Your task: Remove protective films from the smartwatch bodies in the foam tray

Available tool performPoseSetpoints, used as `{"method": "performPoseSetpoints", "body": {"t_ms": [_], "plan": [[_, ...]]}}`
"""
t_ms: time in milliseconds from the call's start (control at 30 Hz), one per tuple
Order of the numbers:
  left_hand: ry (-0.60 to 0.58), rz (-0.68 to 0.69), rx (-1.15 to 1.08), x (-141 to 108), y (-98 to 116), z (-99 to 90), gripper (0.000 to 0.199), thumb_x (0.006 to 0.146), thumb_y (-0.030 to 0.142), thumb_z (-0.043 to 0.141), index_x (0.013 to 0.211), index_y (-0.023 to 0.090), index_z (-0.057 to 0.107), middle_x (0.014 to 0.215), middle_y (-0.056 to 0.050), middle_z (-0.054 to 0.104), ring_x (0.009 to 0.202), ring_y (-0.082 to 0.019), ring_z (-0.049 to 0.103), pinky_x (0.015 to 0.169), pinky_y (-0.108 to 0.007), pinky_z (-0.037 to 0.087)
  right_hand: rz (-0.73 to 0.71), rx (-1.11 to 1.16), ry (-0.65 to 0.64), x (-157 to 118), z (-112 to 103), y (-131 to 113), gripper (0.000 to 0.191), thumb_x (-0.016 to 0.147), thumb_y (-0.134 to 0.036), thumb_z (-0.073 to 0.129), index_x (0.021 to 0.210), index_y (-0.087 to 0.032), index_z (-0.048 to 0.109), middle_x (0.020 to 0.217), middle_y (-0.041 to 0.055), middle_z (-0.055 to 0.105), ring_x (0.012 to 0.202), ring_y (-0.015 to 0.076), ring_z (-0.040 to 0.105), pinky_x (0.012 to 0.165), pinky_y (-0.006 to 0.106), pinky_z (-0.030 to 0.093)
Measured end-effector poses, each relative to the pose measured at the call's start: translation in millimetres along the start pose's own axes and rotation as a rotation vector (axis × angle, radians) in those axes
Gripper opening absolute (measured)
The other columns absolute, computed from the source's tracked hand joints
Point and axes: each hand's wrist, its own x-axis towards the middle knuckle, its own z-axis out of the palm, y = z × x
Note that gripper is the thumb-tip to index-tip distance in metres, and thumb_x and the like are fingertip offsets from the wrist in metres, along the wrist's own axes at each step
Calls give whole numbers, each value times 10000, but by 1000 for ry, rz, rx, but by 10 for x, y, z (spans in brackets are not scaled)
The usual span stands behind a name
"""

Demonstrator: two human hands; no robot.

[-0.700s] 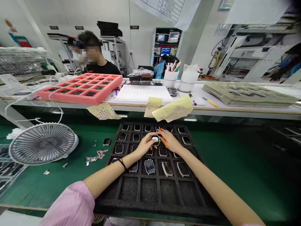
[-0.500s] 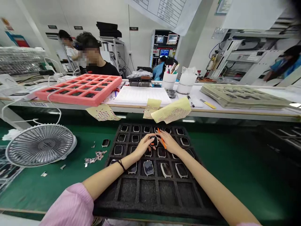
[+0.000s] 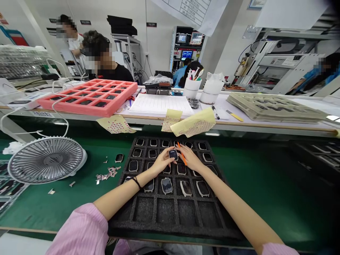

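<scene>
My left hand [image 3: 162, 162] is closed round the edge of a smartwatch case [image 3: 173, 154] without a strap, its lit screen facing up with small white text. At the watch's right side is my right hand [image 3: 189, 157], with a slim orange stick [image 3: 182, 154] held between its fingers. The right fingertips are by the watch's upper edge; whether they press it I cannot tell. Both hands are above a black foam tray [image 3: 174, 229], where several more watch cases lie in square pockets. One of them, a watch case [image 3: 167, 186], sits in the row nearer me.
Left of the tray, a single watch case [image 3: 119, 158] and small scraps [image 3: 108, 174] lie on the green mat [image 3: 249, 198]. A round fan [image 3: 50, 160] stands farther left. The shelf ahead carries a pink foam tray [image 3: 106, 110], papers [image 3: 160, 104] and pale trays [image 3: 276, 108]. Other people are beyond it.
The held watch's screen has gone from showing an orange patch to a dark face with small white text. The hands keep nearly the same place, and the camera view has shifted slightly.
</scene>
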Motion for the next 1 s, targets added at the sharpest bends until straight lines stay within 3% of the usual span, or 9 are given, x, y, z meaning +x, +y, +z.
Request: {"method": "performPoseSetpoints", "body": {"t_ms": [200, 367, 533, 767, 1000], "plan": [[67, -28, -9, 13, -1, -28, 555, 738, 424, 622, 1220, 175, 504, 915, -62, 614, 670, -149, 652, 456, -158, 415, -9, -2, 3, 4, 15, 10, 396, 951, -359, 330, 1265, -192, 503, 1415, 55, 433, 1359, 258, 316, 1129, 504, 246], [50, 8, 43, 12, 2, -31, 556, 708, 406, 682, 1172, 153, 511, 936, -65, 620, 635, -112, 623, 463, -149, 400, -9, -6, -7, -5, 5, 2, 421, 954, -398, 313, 1282, -199, 487, 1415, 55, 432, 1364, 254, 308, 1130, 500, 253], [57, -27, 19, -9, 45, -21, 482, 774, 419, 584, 1180, 166, 527, 890, -59, 618, 638, -127, 633, 464, -158, 399, 3, -7, -23, -10, 0, -6, 426, 955, -394, 314, 1294, -193, 476, 1423, 56, 422, 1373, 246, 289, 1139, 495, 235], [63, -1, 35, 17, -1, -27, 685, 654, 362, 723, 1245, 158, 444, 988, -85, 611, 690, -128, 628, 475, -157, 406, -5, -16, -3, -14, 30, 5, 417, 955, -385, 314, 1281, -193, 491, 1423, 53, 423, 1370, 239, 297, 1139, 490, 242], [116, -19, 72, -11, 60, -16, 476, 739, 505, 625, 1052, 156, 546, 788, -44, 654, 543, -107, 596, 462, -165, 375, -6, -30, 18, -23, 38, -10, 418, 957, -388, 307, 1275, -192, 497, 1409, 66, 440, 1366, 230, 306, 1136, 490, 255]]}}
